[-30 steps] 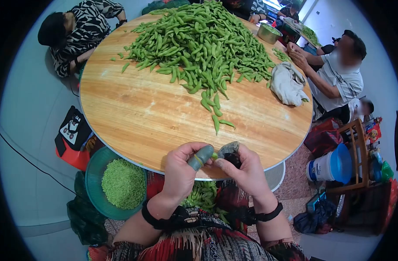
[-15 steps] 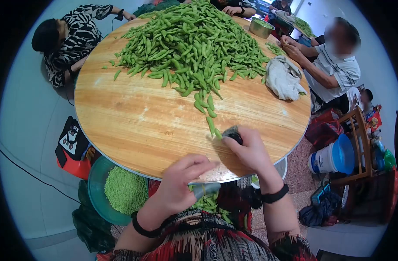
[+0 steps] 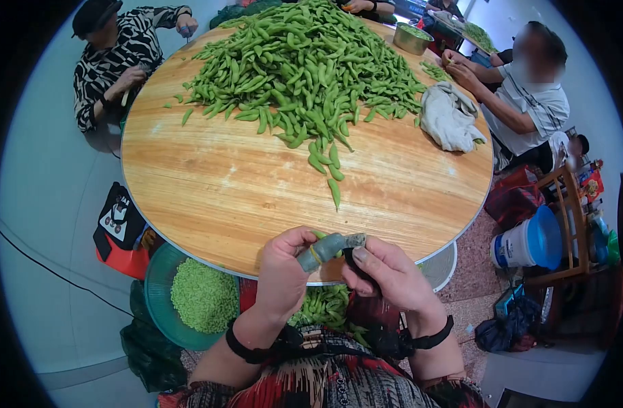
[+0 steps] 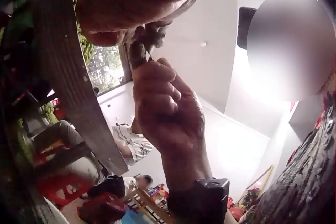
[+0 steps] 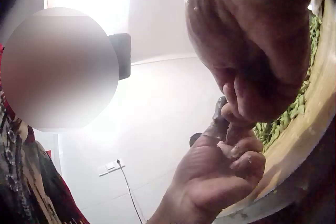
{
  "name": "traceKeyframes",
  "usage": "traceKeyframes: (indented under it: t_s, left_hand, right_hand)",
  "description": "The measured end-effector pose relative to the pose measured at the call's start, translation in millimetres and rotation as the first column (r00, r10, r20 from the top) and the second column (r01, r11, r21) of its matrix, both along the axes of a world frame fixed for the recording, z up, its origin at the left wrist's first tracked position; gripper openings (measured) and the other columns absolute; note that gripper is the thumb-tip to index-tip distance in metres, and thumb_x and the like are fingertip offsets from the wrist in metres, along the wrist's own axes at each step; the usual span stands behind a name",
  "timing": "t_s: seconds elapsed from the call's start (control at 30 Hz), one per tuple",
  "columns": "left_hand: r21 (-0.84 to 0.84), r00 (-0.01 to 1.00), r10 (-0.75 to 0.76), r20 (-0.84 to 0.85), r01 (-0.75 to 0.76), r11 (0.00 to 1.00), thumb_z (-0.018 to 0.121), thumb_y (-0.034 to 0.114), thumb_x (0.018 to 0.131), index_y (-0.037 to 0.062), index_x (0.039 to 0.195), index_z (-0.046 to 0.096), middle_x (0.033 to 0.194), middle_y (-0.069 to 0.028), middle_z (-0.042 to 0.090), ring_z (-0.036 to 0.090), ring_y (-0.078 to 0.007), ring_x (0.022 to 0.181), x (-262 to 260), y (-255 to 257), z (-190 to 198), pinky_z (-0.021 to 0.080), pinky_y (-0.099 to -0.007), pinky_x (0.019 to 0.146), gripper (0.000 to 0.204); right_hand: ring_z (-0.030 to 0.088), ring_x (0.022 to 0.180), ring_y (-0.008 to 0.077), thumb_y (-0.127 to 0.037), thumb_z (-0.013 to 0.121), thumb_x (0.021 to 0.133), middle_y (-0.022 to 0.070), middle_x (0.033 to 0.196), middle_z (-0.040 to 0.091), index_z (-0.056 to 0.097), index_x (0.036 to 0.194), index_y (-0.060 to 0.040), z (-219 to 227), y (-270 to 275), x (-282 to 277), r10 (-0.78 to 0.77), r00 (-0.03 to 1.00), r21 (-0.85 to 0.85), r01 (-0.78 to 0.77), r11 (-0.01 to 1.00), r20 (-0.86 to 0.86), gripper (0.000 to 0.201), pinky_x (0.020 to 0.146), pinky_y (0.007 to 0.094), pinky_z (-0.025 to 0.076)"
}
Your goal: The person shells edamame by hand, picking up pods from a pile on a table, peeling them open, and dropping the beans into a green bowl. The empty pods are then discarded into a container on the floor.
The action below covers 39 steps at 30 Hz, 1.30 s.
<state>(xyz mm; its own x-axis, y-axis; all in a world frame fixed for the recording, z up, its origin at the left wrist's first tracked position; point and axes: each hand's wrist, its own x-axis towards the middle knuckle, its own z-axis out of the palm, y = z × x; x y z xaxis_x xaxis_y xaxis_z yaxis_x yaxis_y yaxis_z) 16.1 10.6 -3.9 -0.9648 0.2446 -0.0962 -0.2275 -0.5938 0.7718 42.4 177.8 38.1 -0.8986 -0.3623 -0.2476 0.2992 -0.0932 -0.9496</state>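
My left hand (image 3: 282, 275) and right hand (image 3: 398, 273) meet at the near edge of the round wooden table (image 3: 209, 177). Left fingers and thumb pinch a green soybean pod (image 3: 318, 234), mostly hidden behind the thumb. A grey-green cover (image 3: 323, 250) with a yellow band sleeves that thumb. Against it, the right fingers pinch at the pod's other end, one of them in a mottled grey cover (image 3: 355, 240). Something black lies in the right palm. Beyond the hands, a big heap of soybean pods (image 3: 304, 68) trails a few loose pods (image 3: 335, 194) toward me.
A teal basket (image 3: 155, 299) of shelled beans stands at lower left. More pods (image 3: 325, 306) lie below the table edge at my lap. A grey cloth (image 3: 451, 119) and metal bowl (image 3: 412, 39) sit at the table's right. Other people sit around it; a white-blue bucket (image 3: 522, 241) stands right.
My right hand has drawn back from the loose pods with one pod, to the left hand. The left hand has risen from the table edge and grips that pod too.
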Motion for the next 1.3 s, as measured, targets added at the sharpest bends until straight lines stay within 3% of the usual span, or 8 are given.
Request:
traceKeyframes:
  t_s: [0.3, 0.4, 0.47, 0.53, 0.8, 0.93, 1.1, 1.3]
  left_hand:
    - [-0.153, 0.984, 0.053, -0.169, -0.079, 0.985, 0.054, -0.002, 0.081, -0.0006, 0.082, 0.060, 0.086, -0.0079, 0.062, 0.059, -0.0134, 0.074, -0.5, 3.1, -4.2, 0.047, -0.0237, 0.064, 0.006]
    - [-0.004, 0.975, -0.158, -0.154, 0.160, 0.987, 0.055, -0.001, 0.080, -0.0021, 0.081, 0.061, 0.087, -0.0085, 0.062, 0.059, -0.0148, 0.073, -2.6, -5.8, 0.9, 0.048, -0.0248, 0.064, 0.006]
    - [-0.350, 0.872, -0.169, -0.460, -0.004, 0.937, 0.057, 0.000, 0.081, -0.0024, 0.087, 0.060, 0.087, -0.0070, 0.061, 0.059, -0.0132, 0.072, -8.1, -8.3, -8.3, 0.048, -0.0240, 0.063, 0.007]
    - [-0.382, 0.923, -0.121, -0.365, -0.030, 0.924, 0.058, 0.001, 0.082, -0.0024, 0.091, 0.059, 0.086, -0.0061, 0.060, 0.059, -0.0116, 0.072, -4.1, -3.7, 5.1, 0.048, -0.0228, 0.063, 0.010]
    - [-0.352, 0.968, -0.088, -0.236, -0.001, 0.936, 0.060, -0.001, 0.081, -0.0019, 0.112, 0.053, 0.084, -0.0028, 0.058, 0.056, -0.0068, 0.070, -8.1, -6.3, 4.0, 0.046, -0.0191, 0.060, 0.031]
    - [-0.712, 0.871, -0.156, -0.466, -0.265, 0.651, 0.062, -0.003, 0.076, 0.0057, 0.129, 0.041, 0.081, -0.0056, 0.056, 0.056, -0.0103, 0.068, -7.4, -8.7, 11.1, 0.046, -0.0245, 0.060, 0.058]
    - [-0.806, 0.789, -0.336, -0.515, -0.312, 0.503, 0.061, -0.006, 0.072, 0.0096, 0.137, 0.029, 0.079, -0.0103, 0.056, 0.057, -0.0151, 0.068, -2.6, -15.9, 38.5, 0.046, -0.0284, 0.059, 0.074]
    - [-0.405, 0.860, -0.461, -0.218, 0.350, 0.844, 0.060, -0.003, 0.078, 0.0038, 0.135, 0.032, 0.079, -0.0067, 0.060, 0.058, -0.0118, 0.064, -14.1, -34.3, 40.9, 0.047, -0.0239, 0.056, 0.064]
  right_hand:
    - [0.037, 0.050, 0.0030, -0.015, 0.043, 0.095, -0.0028, 0.063, 0.046, 0.052, 0.088, -0.0043, -5.3, -5.8, -0.2, -0.001, 0.981, -0.232, 0.047, 0.972, 0.194, 0.016, 0.044, 0.0170, 0.028]
    - [0.037, 0.050, 0.0025, -0.014, 0.044, 0.094, -0.0031, 0.063, 0.048, 0.053, 0.091, -0.0048, -4.2, -6.7, 0.2, 0.042, 0.953, -0.368, 0.075, 0.927, 0.300, 0.014, 0.044, 0.0165, 0.028]
    - [0.037, 0.050, 0.0021, -0.014, 0.045, 0.094, -0.0034, 0.063, 0.048, 0.054, 0.091, -0.0051, -4.6, -9.6, -0.3, 0.056, 0.935, -0.406, 0.098, 0.909, 0.349, 0.014, 0.044, 0.0164, 0.028]
    - [0.038, 0.050, 0.0008, -0.015, 0.047, 0.092, -0.0038, 0.063, 0.050, 0.056, 0.089, -0.0048, -7.6, -13.2, -1.5, -0.105, 0.994, 0.079, 0.107, 0.991, -0.031, 0.014, 0.044, 0.0161, 0.028]
    - [0.042, 0.052, 0.0037, -0.015, 0.052, 0.090, -0.0023, 0.058, 0.050, 0.056, 0.079, -0.0008, -17.1, -20.7, -15.9, -0.181, 0.969, 0.169, 0.210, 0.963, -0.171, 0.018, 0.046, 0.0207, 0.034]
    - [0.044, 0.051, 0.0054, -0.014, 0.056, 0.088, 0.0010, 0.056, 0.050, 0.056, 0.078, 0.0018, -7.5, -20.4, -27.5, -0.219, 0.852, 0.418, 0.438, 0.796, -0.475, 0.019, 0.046, 0.0230, 0.037]
    - [0.046, 0.053, 0.0062, -0.015, 0.060, 0.086, 0.0021, 0.058, 0.053, 0.057, 0.078, 0.0025, 3.2, -17.1, -25.9, 0.006, 0.924, 0.475, 0.191, 0.859, -0.382, 0.020, 0.047, 0.0239, 0.039]
    - [0.044, 0.057, 0.0029, -0.017, 0.055, 0.089, -0.0040, 0.064, 0.051, 0.054, 0.088, -0.0020, -2.1, -5.1, -16.7, 0.066, 0.995, 0.027, -0.064, 0.998, -0.075, 0.015, 0.050, 0.0189, 0.034]
